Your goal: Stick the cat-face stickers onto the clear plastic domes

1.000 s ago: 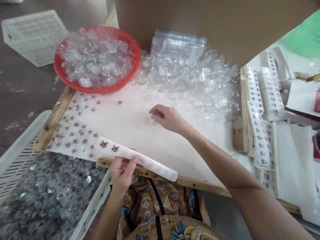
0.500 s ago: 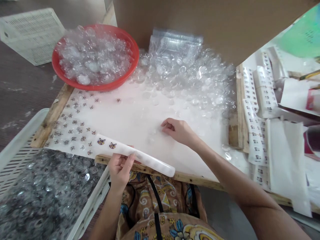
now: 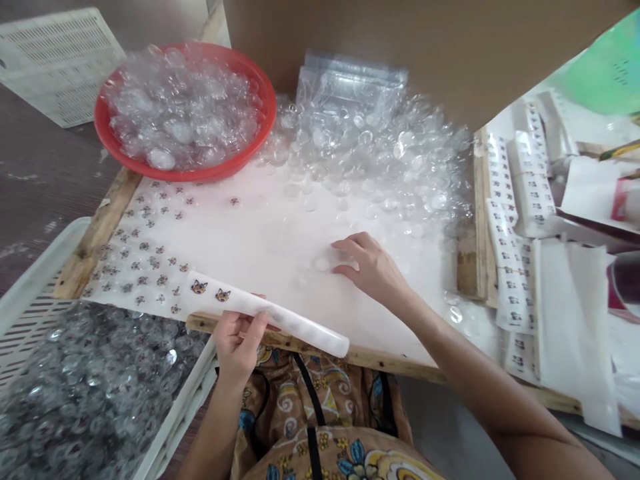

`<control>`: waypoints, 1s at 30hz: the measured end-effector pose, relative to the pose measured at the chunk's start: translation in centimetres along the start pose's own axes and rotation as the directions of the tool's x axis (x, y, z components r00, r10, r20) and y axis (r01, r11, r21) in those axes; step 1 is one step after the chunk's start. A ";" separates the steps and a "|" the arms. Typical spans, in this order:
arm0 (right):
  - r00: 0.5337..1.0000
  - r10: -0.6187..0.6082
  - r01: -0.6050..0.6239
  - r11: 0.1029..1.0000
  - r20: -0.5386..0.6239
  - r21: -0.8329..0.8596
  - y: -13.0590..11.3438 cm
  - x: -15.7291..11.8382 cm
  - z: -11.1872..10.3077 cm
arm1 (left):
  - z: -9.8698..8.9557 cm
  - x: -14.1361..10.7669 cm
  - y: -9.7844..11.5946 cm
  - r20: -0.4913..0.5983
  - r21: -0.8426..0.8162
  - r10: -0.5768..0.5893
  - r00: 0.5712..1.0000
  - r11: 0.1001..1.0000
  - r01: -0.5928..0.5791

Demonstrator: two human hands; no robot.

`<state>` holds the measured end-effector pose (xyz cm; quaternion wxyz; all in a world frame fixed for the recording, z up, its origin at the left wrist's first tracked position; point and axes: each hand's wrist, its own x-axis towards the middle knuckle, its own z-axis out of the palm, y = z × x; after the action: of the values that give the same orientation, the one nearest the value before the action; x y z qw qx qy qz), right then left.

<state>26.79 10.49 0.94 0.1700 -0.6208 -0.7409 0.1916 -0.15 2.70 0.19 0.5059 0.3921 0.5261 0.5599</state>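
Observation:
My left hand (image 3: 240,337) pinches a curled white sticker strip (image 3: 295,323) near its middle, over the front edge of the white work surface. Two cat-face stickers (image 3: 210,290) show at the strip's left end; the rest of its visible face is plain white. Over the middle of the surface, my right hand (image 3: 367,263) has thumb and fingers apart with nothing seen between them. Just left of its fingertips lies a clear round plastic piece (image 3: 323,264). Several clear pieces bearing cat-face stickers (image 3: 143,263) are spread on the left part of the surface.
A red basin (image 3: 270,123) heaped with clear pieces stands at the back left. Loose clear pieces (image 3: 370,160) pile up at the back, before a cardboard panel (image 3: 400,40). A white crate (image 3: 173,427) of pieces sits lower left. Bundled sticker strips (image 3: 513,273) lie right, past a wooden edge (image 3: 480,220).
My right hand has opened its thumb and fingers and shifted slightly right; a clear round piece now shows beside its fingertips. My left hand keeps holding the strip.

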 end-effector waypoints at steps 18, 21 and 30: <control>0.929 0.288 -0.350 0.885 0.231 0.307 -0.2 -1.2 -0.5 | -0.2 -0.2 -0.3 -0.024 0.000 0.014 1.000 1.000 -0.014; 0.942 0.283 -0.324 0.903 0.178 0.283 0.3 -1.3 -0.4 | -0.2 -0.2 -0.3 -0.023 -0.001 0.013 1.000 1.000 -0.013; 0.964 0.260 -0.261 0.965 0.052 0.019 0.6 -2.1 -0.8 | -0.1 -0.2 -0.1 -0.022 0.042 0.019 1.000 0.999 -0.018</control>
<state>28.06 8.57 1.25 0.1328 -0.7057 -0.6544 0.2369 -0.20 2.46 0.13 0.4866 0.4012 0.5395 0.5578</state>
